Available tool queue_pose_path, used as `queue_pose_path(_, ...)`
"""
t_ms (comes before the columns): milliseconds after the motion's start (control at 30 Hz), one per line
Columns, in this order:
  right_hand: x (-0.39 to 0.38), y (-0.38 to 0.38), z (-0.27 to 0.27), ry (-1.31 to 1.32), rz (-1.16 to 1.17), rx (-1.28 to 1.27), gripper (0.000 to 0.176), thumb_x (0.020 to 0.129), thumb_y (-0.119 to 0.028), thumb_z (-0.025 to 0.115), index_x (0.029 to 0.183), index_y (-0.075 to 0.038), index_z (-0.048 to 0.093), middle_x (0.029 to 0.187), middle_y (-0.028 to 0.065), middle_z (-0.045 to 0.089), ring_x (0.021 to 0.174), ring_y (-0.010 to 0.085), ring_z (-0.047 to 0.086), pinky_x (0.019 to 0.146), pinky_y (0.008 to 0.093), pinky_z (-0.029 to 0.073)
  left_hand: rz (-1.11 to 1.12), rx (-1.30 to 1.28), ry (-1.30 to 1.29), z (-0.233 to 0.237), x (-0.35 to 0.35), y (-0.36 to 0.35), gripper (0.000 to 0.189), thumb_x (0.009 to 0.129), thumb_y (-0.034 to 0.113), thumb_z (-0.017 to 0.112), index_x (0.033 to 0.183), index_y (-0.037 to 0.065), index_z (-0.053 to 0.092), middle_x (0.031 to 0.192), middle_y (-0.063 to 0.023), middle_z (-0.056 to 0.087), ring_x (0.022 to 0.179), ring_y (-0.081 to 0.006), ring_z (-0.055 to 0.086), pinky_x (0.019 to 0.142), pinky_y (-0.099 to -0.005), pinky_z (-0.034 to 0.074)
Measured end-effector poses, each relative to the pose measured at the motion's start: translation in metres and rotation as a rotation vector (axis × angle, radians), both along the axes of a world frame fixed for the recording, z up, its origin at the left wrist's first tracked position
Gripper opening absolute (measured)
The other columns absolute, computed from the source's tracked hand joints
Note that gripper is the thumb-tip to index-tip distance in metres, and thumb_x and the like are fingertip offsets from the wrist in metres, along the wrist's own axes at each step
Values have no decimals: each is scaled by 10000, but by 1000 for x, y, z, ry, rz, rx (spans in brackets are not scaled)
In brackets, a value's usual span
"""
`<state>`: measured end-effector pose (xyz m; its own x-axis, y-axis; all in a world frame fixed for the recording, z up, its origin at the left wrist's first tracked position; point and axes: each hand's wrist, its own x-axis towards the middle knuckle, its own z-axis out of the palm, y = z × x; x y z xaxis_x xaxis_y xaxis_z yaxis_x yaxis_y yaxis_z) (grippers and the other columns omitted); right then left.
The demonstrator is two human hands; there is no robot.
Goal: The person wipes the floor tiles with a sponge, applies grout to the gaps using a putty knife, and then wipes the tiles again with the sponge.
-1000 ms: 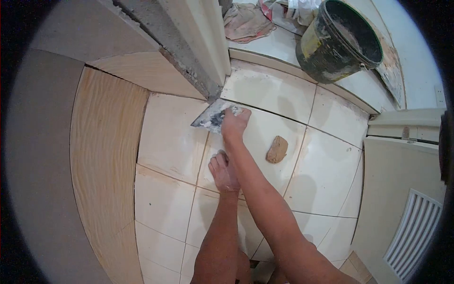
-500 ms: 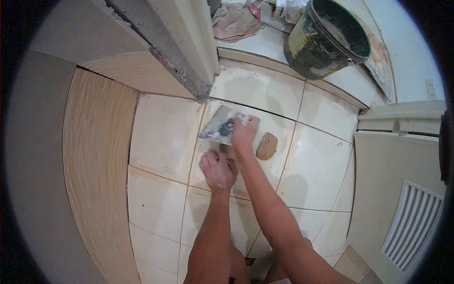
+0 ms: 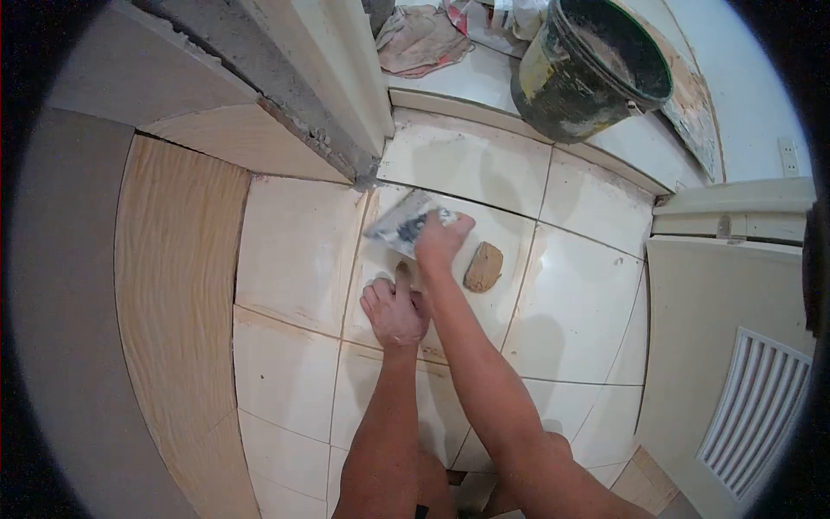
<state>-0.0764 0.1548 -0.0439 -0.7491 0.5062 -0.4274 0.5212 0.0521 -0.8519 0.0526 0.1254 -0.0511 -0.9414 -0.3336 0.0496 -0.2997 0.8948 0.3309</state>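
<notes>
Two long forearms (image 3: 484,389) are bare right down to the lower edge of the view. The left hand (image 3: 395,310) and the right hand (image 3: 441,238) are bare as well, with pale dried smears dusting their knuckles.

Glossy ceramic floor tiles (image 3: 303,251), a grout-smeared metal scraper blade (image 3: 399,227), and a grimy plastic bucket (image 3: 592,73).
</notes>
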Motion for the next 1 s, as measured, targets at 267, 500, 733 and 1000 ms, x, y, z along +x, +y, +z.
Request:
queue_pose_path(267,-10,-3,8,-51,-18,-1,415,853,-136,585,1172,-23,344,1089,301,556,1021,409,572,900,487,424,-18,-27,48,-3,0,-1,460,818,297,580,1216,67,576,934,-134,477,885,-321,450,812,-442,356)
queue_pose_path(500,-8,-6,-15,43,-30,-91,340,823,-99,582,1115,-42,419,1042,231,556,972,360,564,901,437,423,-7,-44,64,-6,-1,0,473,831,344,562,1205,54,571,938,-133,481,878,-315,451,797,-437,357)
queue_pose_path(733,-14,-13,-20,68,-17,-177,169,816,-114,611,938,-34,524,887,170,603,865,334,591,839,406,454,-2,-100,61,-10,-4,-3,461,820,304,547,1217,70,576,908,-123,467,846,-304,446,785,-443,354)
queue_pose_path(1000,-7,-3,0,58,34,-49,134,834,-117,583,920,-31,528,854,151,593,834,304,578,818,383,454,10,-5,-1,-1,-2,0,476,819,377,568,1168,53,570,966,-143,485,900,-325,456,818,-443,356)
